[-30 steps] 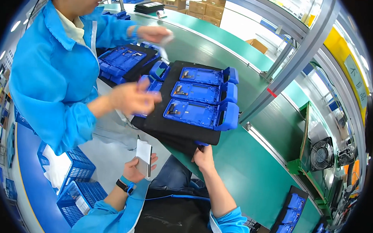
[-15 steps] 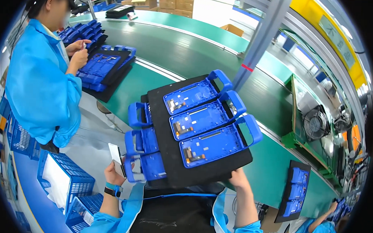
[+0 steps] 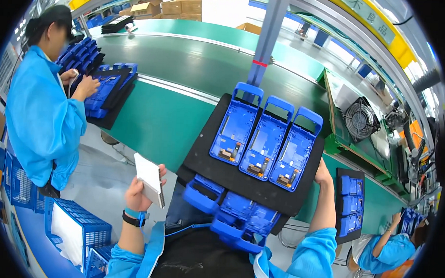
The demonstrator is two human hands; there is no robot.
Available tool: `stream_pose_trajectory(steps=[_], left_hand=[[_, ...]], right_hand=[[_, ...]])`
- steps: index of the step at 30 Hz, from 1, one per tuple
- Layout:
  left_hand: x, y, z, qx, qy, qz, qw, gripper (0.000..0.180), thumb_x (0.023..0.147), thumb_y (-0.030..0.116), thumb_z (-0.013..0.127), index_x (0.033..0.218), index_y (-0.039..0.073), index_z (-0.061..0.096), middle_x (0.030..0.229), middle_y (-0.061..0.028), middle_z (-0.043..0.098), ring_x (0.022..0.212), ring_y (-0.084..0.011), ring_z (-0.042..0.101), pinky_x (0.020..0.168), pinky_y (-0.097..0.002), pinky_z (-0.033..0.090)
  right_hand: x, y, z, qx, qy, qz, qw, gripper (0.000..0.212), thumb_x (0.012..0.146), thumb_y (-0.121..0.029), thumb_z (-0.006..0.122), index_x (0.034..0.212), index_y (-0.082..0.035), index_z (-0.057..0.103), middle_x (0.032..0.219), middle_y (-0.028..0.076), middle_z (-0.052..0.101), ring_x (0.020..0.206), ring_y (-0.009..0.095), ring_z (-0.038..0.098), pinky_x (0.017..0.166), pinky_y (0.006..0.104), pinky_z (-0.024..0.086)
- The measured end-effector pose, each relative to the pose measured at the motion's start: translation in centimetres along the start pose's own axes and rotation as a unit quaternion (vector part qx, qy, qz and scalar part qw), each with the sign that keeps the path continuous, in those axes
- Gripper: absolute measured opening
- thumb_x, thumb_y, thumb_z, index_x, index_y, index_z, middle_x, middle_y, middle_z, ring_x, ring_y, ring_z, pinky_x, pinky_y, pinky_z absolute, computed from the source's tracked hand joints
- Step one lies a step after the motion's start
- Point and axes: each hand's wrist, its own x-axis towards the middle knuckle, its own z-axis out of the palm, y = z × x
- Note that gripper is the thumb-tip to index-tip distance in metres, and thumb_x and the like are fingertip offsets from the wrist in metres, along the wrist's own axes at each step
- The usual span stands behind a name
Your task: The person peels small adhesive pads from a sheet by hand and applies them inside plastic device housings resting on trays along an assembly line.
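Observation:
My left hand is closed on a thin white rectangular stack of flat pieces with a dark lower edge, held out left of the bench. Its exact kind is not clear. My right hand grips the right edge of a black foam tray, its fingertips partly hidden by the tray. Side by side on this tray lie three blue plastic housings with loop handles, pointing away from me, and small brown flex parts inside. More blue housings stick out from beneath on the near side, handles toward me.
A co-worker in blue handles parts at the left by stacked housings. Ahead runs a green conveyor belt. A metal post rises behind my tray; a fan stands right. Another tray lies right, blue crates lower left.
The tray has turned counterclockwise, so the handles now point away rather than to the right. My right hand has moved up along its right side. The white stack now shows its face.

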Motion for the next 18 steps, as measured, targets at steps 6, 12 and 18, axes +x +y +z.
stream_pose_trajectory(steps=[6,12,18], left_hand=[[6.2,-1.1,3.5,0.047,-0.046,-0.045,0.997,0.063,0.093,0.02,0.062,0.145,-0.007,0.039,0.143,-0.0249,0.051,0.134,-0.0379,0.05,0.113,-0.0477,0.041],[8.7,-1.7,12.9,0.131,-0.036,-0.058,0.989,0.042,0.1,0.011,0.056,0.139,-0.003,0.05,0.13,-0.0106,0.063,0.12,-0.0199,0.061,0.103,-0.0355,0.046],[11.7,-4.5,19.0,0.28,-0.13,-0.07,0.949,0.029,0.101,0.013,0.061,0.124,-0.003,0.056,0.112,-0.0058,0.067,0.103,-0.0099,0.06,0.091,-0.0284,0.049]], right_hand=[[3.1,2.8,-3.2,0.011,-0.013,-0.002,1.0,0.034,0.089,-0.001,0.068,0.122,0.004,0.062,0.114,0.007,0.069,0.101,0.015,0.062,0.09,0.0323,0.053],[2.9,1.9,-4.9,-0.013,0.319,0.008,0.947,0.009,0.089,-0.005,0.067,0.098,-0.001,0.065,0.084,-0.002,0.062,0.071,0.009,0.058,0.062,0.0263,0.052],[-2.5,-11.6,2.8,-0.121,0.296,-0.216,0.923,0.008,0.09,-0.006,0.068,0.093,0.0,0.064,0.081,0.0,0.059,0.066,0.006,0.051,0.053,0.0224,0.04]])
